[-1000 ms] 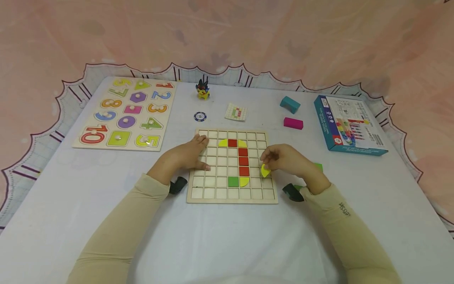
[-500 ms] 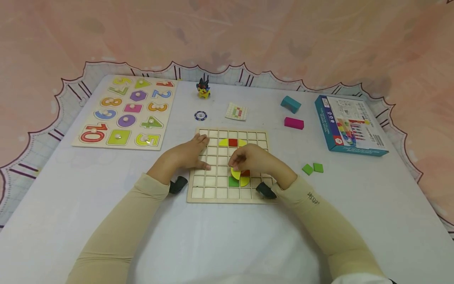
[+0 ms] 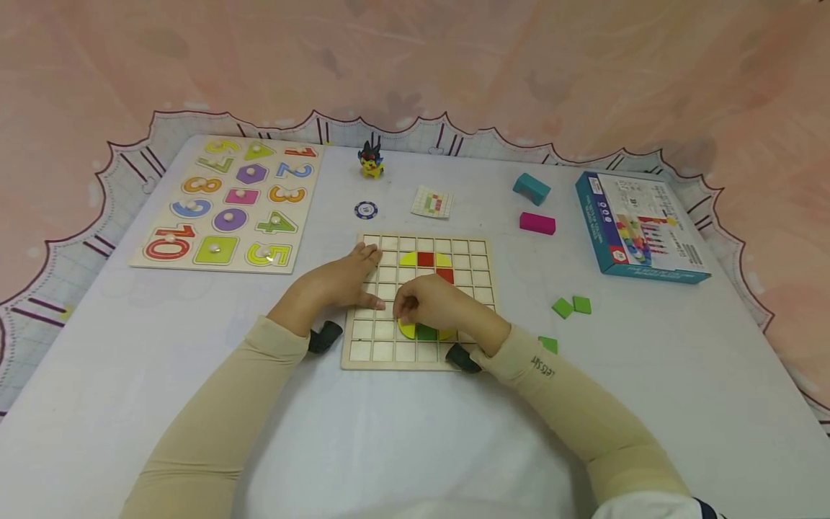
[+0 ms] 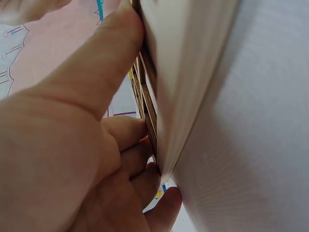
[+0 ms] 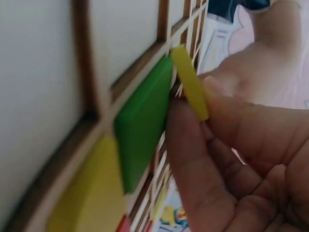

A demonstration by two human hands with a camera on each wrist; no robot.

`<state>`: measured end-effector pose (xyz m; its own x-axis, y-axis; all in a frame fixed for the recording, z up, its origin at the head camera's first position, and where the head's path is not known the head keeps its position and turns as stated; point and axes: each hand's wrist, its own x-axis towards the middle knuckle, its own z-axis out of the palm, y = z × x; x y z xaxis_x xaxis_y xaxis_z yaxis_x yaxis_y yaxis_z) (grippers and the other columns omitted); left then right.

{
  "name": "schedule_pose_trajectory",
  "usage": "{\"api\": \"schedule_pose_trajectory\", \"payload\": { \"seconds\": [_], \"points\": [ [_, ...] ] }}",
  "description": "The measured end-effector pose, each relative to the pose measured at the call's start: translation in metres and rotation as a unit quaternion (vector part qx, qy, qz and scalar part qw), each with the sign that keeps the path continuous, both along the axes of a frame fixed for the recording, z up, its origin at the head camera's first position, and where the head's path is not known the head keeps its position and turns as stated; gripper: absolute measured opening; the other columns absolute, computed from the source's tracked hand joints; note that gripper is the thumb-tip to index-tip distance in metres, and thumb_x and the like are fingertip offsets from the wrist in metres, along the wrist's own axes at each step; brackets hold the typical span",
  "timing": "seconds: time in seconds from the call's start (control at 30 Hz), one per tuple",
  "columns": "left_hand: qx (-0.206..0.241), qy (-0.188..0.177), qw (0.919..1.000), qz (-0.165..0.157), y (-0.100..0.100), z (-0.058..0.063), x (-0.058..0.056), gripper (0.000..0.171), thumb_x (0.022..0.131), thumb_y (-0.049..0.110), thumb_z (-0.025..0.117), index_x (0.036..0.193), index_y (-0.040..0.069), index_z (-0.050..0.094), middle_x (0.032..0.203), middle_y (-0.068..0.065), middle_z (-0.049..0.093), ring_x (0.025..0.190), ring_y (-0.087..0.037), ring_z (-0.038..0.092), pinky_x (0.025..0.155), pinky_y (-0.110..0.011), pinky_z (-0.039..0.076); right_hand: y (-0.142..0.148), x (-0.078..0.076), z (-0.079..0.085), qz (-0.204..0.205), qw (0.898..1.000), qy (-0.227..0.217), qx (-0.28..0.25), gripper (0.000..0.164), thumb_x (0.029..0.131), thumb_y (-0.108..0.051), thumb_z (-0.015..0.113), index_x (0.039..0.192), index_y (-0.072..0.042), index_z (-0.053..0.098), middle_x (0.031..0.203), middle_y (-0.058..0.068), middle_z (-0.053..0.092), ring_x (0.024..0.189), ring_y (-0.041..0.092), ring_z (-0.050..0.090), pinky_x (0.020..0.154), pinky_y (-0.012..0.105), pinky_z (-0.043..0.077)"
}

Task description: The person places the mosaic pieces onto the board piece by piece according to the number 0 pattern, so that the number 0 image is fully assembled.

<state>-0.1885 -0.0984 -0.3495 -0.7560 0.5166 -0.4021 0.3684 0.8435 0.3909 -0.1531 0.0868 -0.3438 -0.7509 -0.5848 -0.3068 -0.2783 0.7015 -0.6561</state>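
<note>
My right hand [image 3: 428,301] was pinching a yellow piece [image 3: 406,329] between thumb and fingertips, down at the gridded wooden board [image 3: 363,353] in front of me. The right wrist view showed that piece tilted, just beside the green tile [image 3: 426,332] in its square; I couldn't tell whether the two touched. On the green tile's other side sat a second yellow piece [image 3: 444,334], partly covered by my hand.

My left hand [image 3: 340,282] lay along the board's left edge, holding no piece, with the thumb spread away from the fingers and touching the wood.

Higher up the grid, a red tile [image 3: 425,259] sat between two more yellow pieces [image 3: 408,259], and another red tile [image 3: 445,276] showed one row nearer me. My right hand hid some squares below it.

Three loose green tiles [image 3: 562,308] lay on the white table [image 3: 415,440] right of the board. Beyond the board were a small pattern card [image 3: 432,202], a round chip [image 3: 366,210] and a toy figure [image 3: 371,161]. A number puzzle [image 3: 223,216] lay to the left; a teal block [image 3: 532,189], a magenta block [image 3: 537,223] and a box [image 3: 642,227] stood to the right.
</note>
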Motion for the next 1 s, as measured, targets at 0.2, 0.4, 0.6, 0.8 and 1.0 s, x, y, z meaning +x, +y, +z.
{"api": "schedule_pose_trajectory", "payload": {
  "seconds": [0.2,0.4,0.6,0.8,1.0],
  "points": [
    [0.002,-0.009,1.0000,0.004,0.000,-0.001,-0.001,0.095,0.082,0.040,0.066,0.147,0.000,0.009,0.155,-0.016,0.002,0.142,-0.032,-0.006,0.115,-0.046,0.010,-0.005,0.007,0.003,0.011,0.999,0.033,0.027,0.006,0.083,-0.005,0.067,0.080,-0.010,0.067,0.076,-0.002,0.060,0.074,0.013,0.051,0.066,0.021,0.043],
    [0.003,-0.009,1.0000,0.003,0.000,0.001,0.000,0.096,0.082,0.040,0.066,0.147,0.000,0.008,0.155,-0.017,0.002,0.142,-0.032,-0.005,0.115,-0.047,0.011,-0.005,0.008,0.003,0.006,0.999,0.031,0.037,0.005,0.084,-0.008,0.065,0.082,-0.012,0.068,0.077,-0.004,0.060,0.076,0.013,0.052,0.068,0.021,0.043],
    [0.002,-0.007,1.0000,-0.001,0.000,-0.001,-0.001,0.096,0.082,0.041,0.066,0.147,0.000,0.008,0.155,-0.017,0.002,0.142,-0.032,-0.005,0.115,-0.047,0.011,0.002,0.007,0.005,0.023,0.999,0.017,0.034,0.010,0.079,-0.008,0.071,0.089,-0.010,0.071,0.082,-0.003,0.065,0.077,0.011,0.054,0.071,0.020,0.047],
    [-0.001,-0.008,1.0000,0.001,0.000,0.000,-0.001,0.096,0.082,0.042,0.065,0.147,0.001,0.008,0.155,-0.016,0.001,0.142,-0.032,-0.005,0.115,-0.048,0.011,0.005,0.006,0.005,0.026,0.999,-0.004,0.040,0.018,0.074,-0.005,0.075,0.092,-0.008,0.073,0.085,-0.002,0.068,0.077,0.010,0.055,0.070,0.019,0.047],
    [0.001,-0.005,1.0000,-0.001,0.000,0.000,0.000,0.095,0.082,0.041,0.065,0.147,0.000,0.009,0.155,-0.016,0.002,0.142,-0.033,-0.005,0.115,-0.048,0.011,0.005,0.005,0.002,0.013,0.999,-0.001,0.045,0.019,0.074,-0.005,0.075,0.093,-0.008,0.072,0.085,-0.002,0.067,0.079,0.011,0.056,0.072,0.019,0.048]
  ]
}}
